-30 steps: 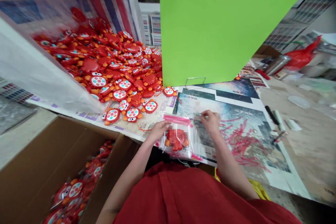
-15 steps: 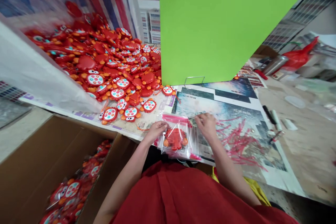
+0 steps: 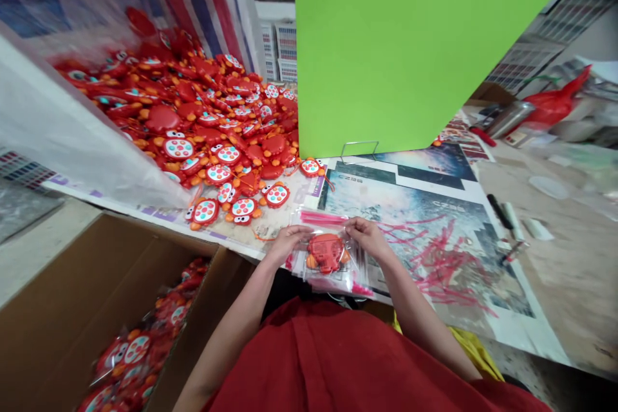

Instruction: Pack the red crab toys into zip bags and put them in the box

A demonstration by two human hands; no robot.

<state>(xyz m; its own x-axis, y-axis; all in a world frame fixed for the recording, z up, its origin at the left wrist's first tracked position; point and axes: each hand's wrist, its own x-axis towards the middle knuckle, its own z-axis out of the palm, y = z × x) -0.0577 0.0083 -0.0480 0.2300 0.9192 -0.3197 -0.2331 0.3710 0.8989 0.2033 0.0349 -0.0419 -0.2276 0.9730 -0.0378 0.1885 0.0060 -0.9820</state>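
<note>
A clear plastic bag (image 3: 351,264) with a red crab-shaped toy (image 3: 328,252) inside lies at the table's near edge, in front of my body. My left hand (image 3: 288,241) pinches the bag's upper left corner. At the upper right corner, my right hand (image 3: 367,235) has its fingers closed on the bag too. Pink strips (image 3: 322,217) run across the bag area just above the toy. More clear bags with pink edges lie beneath; how many cannot be made out.
A large heap of red crab toys (image 3: 217,116) spills from a striped sack at the left. An open cardboard box (image 3: 53,309) below holds bagged toys (image 3: 135,351). A green panel (image 3: 386,45) stands ahead. Torn pink strips (image 3: 447,257), a black marker (image 3: 497,211) and a red bag (image 3: 555,103) lie rightward.
My right hand has moved left and slightly down, from beside the bag onto its upper right corner. My left hand stays at the other corner.
</note>
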